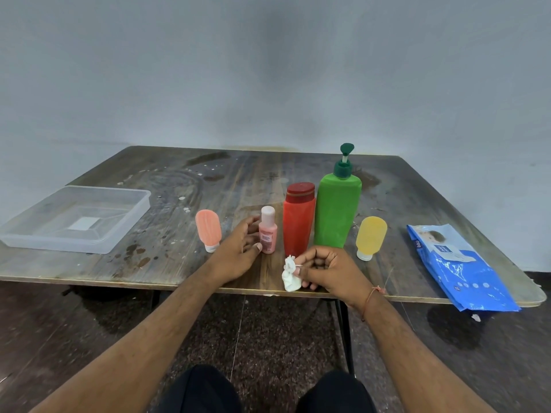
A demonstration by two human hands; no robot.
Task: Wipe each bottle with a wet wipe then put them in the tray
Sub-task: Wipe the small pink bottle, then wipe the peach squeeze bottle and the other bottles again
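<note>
Overall, view: a head camera is looking down at a worn wooden tabletop (179, 234) against a pale wall, with two bare forearms reaching in from below.
Left hand (238, 251): its fingers are curving loosely around the left side of the pink bottle (267, 231); the thumb tip is lying at the bottle's lower front, and whether the grip is firm cannot be told.
Right hand (325, 269): its fingers are curling inward and pinching a crumpled white wipe (290, 274) at the near edge of the tabletop; a thin thread band is sitting on the wrist.
Pink bottle: it is standing upright, small, with a pale cap, near the middle of the tabletop.
Row of bottles: from left to right, a peach tube (208, 229) is standing on its cap, then the pink bottle, a red bottle (299, 219), a tall green pump bottle (338, 204), and a yellow tube (370, 237) is standing on its cap.
Tray (119, 234): it is lying clear and shallow at the far left, well apart from the bottles, with only a white square showing at its base.
Wipe pack (459, 266): it is lying flat and blue at the right, its near end overhanging the edge.
</note>
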